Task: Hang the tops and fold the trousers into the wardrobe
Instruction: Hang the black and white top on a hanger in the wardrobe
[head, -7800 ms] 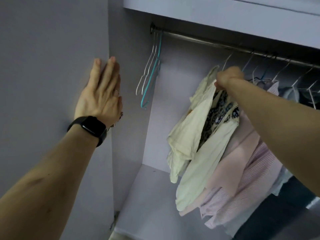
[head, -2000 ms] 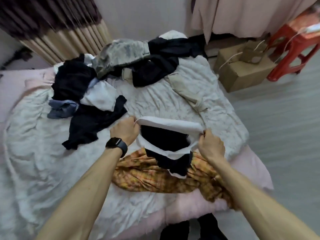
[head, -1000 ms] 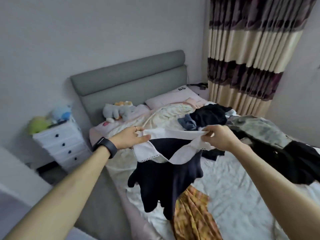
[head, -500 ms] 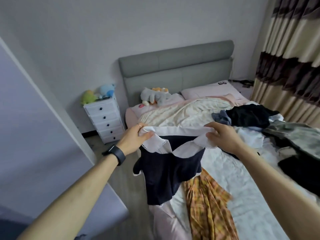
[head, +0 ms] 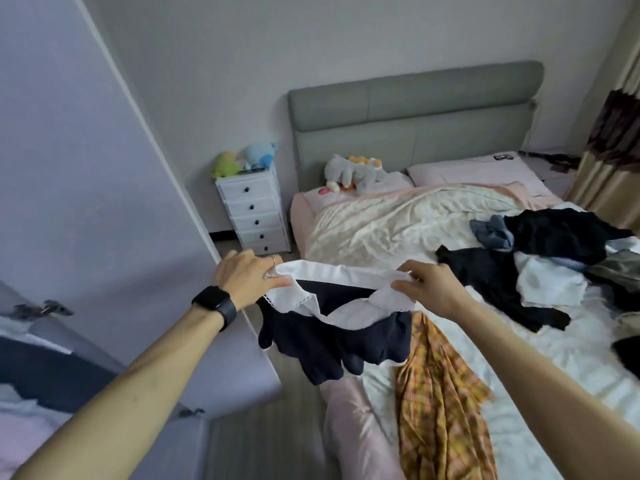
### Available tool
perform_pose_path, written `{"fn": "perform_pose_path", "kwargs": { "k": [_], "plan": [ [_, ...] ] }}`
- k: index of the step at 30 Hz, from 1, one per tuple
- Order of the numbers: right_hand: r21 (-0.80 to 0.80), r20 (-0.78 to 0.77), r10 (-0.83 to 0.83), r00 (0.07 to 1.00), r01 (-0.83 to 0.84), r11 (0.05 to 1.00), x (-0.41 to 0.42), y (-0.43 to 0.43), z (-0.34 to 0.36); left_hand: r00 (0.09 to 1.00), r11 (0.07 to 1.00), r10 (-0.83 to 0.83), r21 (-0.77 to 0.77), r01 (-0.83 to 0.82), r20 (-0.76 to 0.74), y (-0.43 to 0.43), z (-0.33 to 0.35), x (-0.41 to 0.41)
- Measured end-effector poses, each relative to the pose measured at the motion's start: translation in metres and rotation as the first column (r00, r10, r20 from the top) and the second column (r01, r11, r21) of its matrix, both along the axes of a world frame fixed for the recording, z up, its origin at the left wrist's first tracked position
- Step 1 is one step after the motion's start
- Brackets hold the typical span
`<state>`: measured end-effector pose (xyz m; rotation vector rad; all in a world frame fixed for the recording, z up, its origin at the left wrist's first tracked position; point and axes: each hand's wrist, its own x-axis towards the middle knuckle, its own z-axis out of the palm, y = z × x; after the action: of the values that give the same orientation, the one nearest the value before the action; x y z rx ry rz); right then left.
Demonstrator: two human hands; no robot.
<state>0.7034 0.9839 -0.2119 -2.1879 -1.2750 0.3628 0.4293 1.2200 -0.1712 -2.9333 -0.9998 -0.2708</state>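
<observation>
Left hand (head: 246, 279) and right hand (head: 431, 288) each pinching white collar of navy top (head: 332, 337), held up beside bed (head: 398, 230), wardrobe door (head: 86, 188) at left.

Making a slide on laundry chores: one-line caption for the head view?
Left hand and right hand hold a navy top by its white collar beside the bed.

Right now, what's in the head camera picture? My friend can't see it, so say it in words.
Two hands, left hand and right hand, hold up a dark top by its white collar beside a bed. More clothes lie piled on the bed, with an orange checked cloth lying near its edge.
</observation>
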Motion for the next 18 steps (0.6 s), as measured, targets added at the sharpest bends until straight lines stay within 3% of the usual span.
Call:
{"fn": "perform_pose_path", "kwargs": {
  "k": [4,7,10,14,17,18],
  "plan": [
    [0.027,0.000,0.099,0.995,-0.099,0.995,-0.040,0.044,-0.016,0.966,0.958,0.171,-0.263,-0.117,0.194,0.006,-0.024,-0.052],
    [0.050,0.036,0.190,0.981,-0.192,0.980,-0.069,0.077,-0.017,0.914,0.917,0.290,-0.356,-0.180,0.284,0.014,-0.026,-0.098],
    [0.026,0.046,0.274,0.960,-0.276,0.961,-0.100,0.117,-0.015,0.884,0.913,0.372,-0.286,-0.293,0.282,0.024,-0.026,-0.151],
    [0.002,-0.011,0.364,0.931,-0.364,0.931,-0.159,0.171,-0.017,0.888,0.910,0.414,-0.050,-0.412,0.199,0.029,-0.028,-0.227],
    [0.025,-0.035,0.519,0.854,-0.518,0.855,-0.220,0.209,-0.018,0.854,0.862,0.484,0.066,-0.503,0.192,0.028,-0.032,-0.297],
    [0.024,-0.035,0.581,0.813,-0.580,0.814,-0.242,0.223,-0.017,0.812,0.827,0.546,0.024,-0.562,0.204,0.025,-0.034,-0.322]
  ]
}}
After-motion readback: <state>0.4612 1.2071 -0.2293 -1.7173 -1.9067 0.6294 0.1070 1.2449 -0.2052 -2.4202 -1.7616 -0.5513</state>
